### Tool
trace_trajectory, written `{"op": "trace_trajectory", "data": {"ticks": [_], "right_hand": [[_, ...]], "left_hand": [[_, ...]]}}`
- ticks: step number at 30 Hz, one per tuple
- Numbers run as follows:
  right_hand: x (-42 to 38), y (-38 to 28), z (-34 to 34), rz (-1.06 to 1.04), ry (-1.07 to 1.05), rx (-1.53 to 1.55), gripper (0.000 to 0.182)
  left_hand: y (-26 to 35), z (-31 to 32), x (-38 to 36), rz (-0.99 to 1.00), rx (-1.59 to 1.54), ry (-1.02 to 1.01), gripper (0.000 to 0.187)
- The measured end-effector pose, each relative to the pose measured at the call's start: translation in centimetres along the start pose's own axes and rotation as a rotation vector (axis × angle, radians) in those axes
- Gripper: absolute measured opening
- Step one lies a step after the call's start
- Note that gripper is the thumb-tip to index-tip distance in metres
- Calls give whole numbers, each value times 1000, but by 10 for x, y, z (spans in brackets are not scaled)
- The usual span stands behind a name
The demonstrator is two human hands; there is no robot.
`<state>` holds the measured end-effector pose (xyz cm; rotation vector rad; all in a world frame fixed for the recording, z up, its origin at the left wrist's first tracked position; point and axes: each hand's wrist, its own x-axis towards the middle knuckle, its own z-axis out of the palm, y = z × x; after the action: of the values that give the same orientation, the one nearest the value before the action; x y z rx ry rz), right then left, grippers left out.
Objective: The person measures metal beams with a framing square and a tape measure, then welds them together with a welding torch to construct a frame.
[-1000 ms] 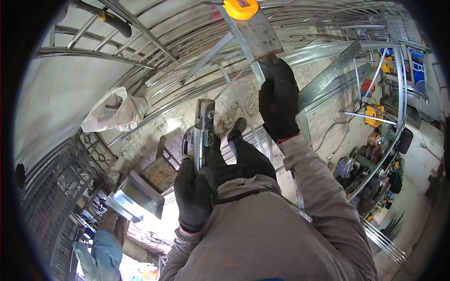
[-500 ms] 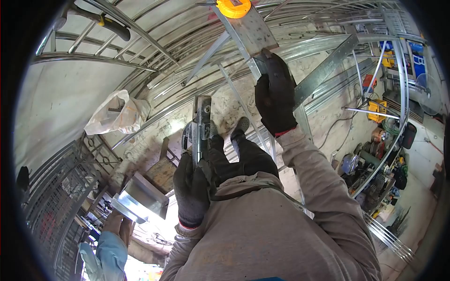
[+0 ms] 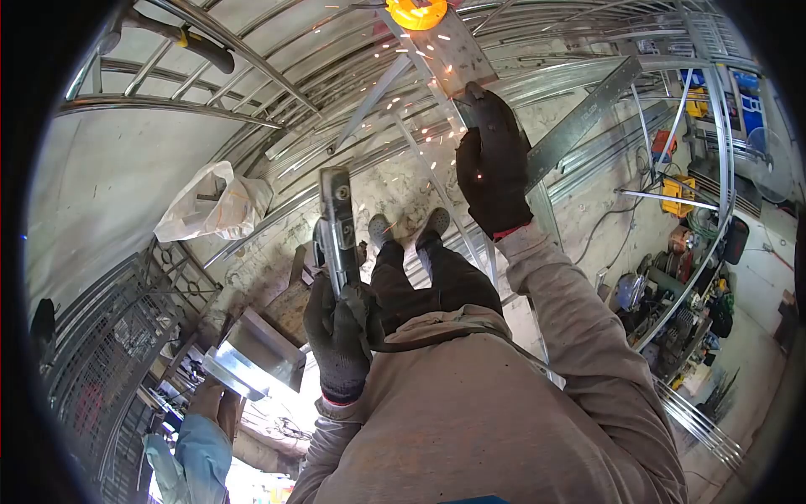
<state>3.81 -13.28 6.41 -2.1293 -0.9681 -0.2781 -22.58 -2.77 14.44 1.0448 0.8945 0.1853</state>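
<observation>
Left hand (image 3: 338,340) clamped on angle grinder (image 3: 334,228), near centre. Right hand (image 3: 493,164) gripped metal plate (image 3: 445,52), far centre. Sparks flew toward glove: slip risked kickback, burns.

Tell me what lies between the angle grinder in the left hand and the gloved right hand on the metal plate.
In the head view, between the angle grinder and the right hand lie the person's two shoes, thin metal rods and flying sparks.
</observation>
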Motion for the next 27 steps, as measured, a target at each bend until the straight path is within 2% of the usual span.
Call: {"op": "trace_trajectory", "data": {"ticks": [2,3,6,8,12,14,18,20,27], "right_hand": [[3,-2,-2,4,-25,-10,55],[3,-3,-3,4,-24,-11,55],[3,-3,-1,13,-24,-11,53],[3,0,0,-75,30,10,53],[5,-2,-2,-23,-7,44,54],[4,-4,-2,25,-39,-12,53],[2,-1,-1,-29,-20,0,52],[1,1,1,-25,-16,20,52],[0,4,3,-38,-26,-19,50]], "left_hand": [[-4,8,-5,198,2,134,18],[-3,7,-5,199,2,133,18],[0,2,-4,105,-33,73,16],[1,-5,1,33,19,-83,14],[-5,-3,0,40,71,-38,13],[-5,5,0,67,115,74,28],[-5,2,1,59,87,83,34],[4,1,4,4,113,-10,37],[4,4,3,-35,79,24,39]]}}
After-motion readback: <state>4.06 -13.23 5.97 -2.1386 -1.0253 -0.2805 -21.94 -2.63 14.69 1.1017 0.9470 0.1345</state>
